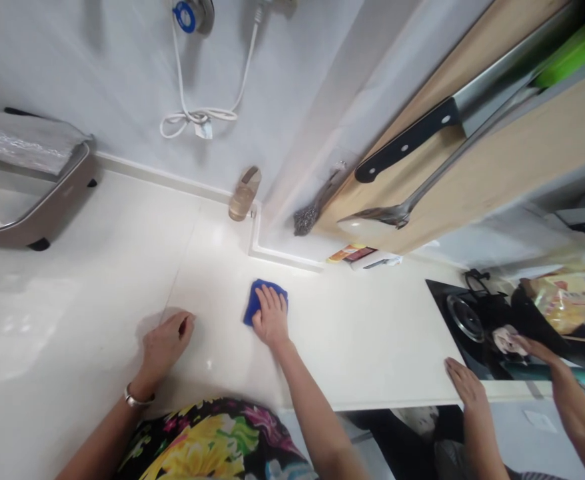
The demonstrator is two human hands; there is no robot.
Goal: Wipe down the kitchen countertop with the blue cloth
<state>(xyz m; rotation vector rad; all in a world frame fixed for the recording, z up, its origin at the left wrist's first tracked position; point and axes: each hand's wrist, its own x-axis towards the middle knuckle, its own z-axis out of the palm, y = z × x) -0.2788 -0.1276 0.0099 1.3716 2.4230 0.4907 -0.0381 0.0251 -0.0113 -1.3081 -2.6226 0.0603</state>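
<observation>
My right hand (271,320) presses down on a folded blue cloth (251,305), its fingers laid across the top and the thumb near the cloth's lower edge. The cloth lies flat on the white countertop (372,333). To the left, my left hand (166,343) rests on the counter, curled into a loose fist. I see nothing in it, and a thin seam line runs in the counter just beyond it. A metal band circles my left wrist. The hands are apart from each other.
A bottle (245,193) stands by the wall corner. At left is a brown-sided appliance (67,200). A wooden board (472,160) with a knife (407,141) and ladle hangs at right. Beyond, another person's hand wipes the black stove (442,303) with a rag (508,340).
</observation>
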